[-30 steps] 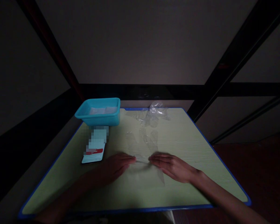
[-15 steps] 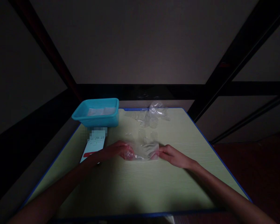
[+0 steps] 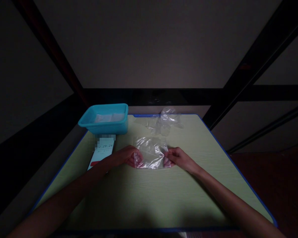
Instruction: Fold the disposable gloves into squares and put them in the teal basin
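Note:
A clear, crinkled plastic bag (image 3: 151, 152) is held up between both hands over the middle of the green table (image 3: 164, 198). My left hand (image 3: 127, 156) pinches its left edge and my right hand (image 3: 178, 158) pinches its right edge. Both hands are closed on the plastic, and the bag stands lifted off the tabletop between them.
A teal tub (image 3: 104, 119) with white sheets inside stands at the table's far left corner. A phone (image 3: 101, 150) with a lit timer screen lies in front of it. A heap of clear plastic bags (image 3: 164, 120) lies at the far edge. Dark frame bars run behind.
Both hands moved away from me across the table and raised the clear bag from lying flat to standing up between them.

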Demonstrator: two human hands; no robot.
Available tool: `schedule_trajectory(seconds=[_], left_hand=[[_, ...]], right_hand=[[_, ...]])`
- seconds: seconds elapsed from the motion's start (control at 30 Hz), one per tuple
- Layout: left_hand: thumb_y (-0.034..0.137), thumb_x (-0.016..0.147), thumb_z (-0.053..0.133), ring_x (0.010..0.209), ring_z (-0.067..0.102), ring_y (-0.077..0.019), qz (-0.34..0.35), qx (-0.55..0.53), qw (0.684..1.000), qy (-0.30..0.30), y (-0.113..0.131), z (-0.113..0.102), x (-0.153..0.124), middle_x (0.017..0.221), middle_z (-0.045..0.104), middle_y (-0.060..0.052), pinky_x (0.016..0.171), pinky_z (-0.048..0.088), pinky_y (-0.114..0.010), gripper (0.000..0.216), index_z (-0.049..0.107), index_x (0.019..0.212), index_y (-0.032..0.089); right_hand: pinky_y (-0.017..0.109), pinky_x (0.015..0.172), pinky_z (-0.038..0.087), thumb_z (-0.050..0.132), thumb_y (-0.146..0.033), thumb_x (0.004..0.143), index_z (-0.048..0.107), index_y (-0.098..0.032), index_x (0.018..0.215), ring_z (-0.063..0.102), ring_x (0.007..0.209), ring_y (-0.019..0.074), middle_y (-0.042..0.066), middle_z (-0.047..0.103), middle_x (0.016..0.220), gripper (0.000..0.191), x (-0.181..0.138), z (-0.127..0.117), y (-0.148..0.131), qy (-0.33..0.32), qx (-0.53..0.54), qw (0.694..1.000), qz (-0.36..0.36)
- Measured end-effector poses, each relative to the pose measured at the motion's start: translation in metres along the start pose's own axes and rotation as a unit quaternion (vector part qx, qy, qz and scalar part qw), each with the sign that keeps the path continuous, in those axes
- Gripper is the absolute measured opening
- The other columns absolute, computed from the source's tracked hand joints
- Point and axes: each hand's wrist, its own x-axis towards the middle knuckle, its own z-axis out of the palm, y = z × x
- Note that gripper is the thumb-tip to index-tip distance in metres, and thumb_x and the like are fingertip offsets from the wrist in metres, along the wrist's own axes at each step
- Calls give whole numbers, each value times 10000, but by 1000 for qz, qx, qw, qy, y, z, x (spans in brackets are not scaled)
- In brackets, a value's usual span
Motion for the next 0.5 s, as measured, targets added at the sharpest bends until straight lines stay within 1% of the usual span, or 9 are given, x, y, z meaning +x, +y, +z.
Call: schedule_trajectory(seconds=[0.1,0.17,0.27,0.37,0.43,0.5], left_hand=[[361,641,566,532,626,-157,-12,2,1000,10,1,1,4,586,670,-49,532,465,-239,243,620,613,125],[371,649,570,533,631,-162,-15,4,1000,16,1,3,5,586,670,-53,522,463,-239,251,604,610,125],[449,649,569,544,644,-191,-11,5,999,30,3,4,3,564,661,-58,519,471,-263,316,561,612,135],[528,634,568,603,662,-211,18,3,998,60,4,4,-5,607,672,-56,554,485,-287,378,509,687,159],[529,626,588,665,668,-206,52,6,995,86,3,3,-14,672,684,-46,602,489,-290,395,471,766,178],[480,608,630,672,661,-195,84,18,990,114,0,4,-21,675,676,-17,616,480,-287,408,430,822,197]], right_hand=[[239,495,460,641,-434,670,572,-150,716,578,502,121,-13,609,583,296,1,1,2,37,0,999,-12],[240,507,454,664,-342,641,572,-150,819,576,511,124,-31,599,577,278,1,1,4,62,-2,998,-21],[241,527,455,664,-244,610,533,-153,974,574,526,124,-54,583,583,397,-2,-1,5,91,-5,995,-32],[239,532,463,652,-200,591,486,-167,1056,566,528,116,-70,561,597,495,-7,-1,6,120,-10,991,-52],[235,534,465,641,-189,589,464,-177,1082,558,524,109,-76,550,601,524,-9,-2,8,134,-19,989,-64],[232,535,465,626,-183,592,450,-184,1095,554,526,108,-75,546,604,534,-10,-1,10,141,-31,987,-71]])
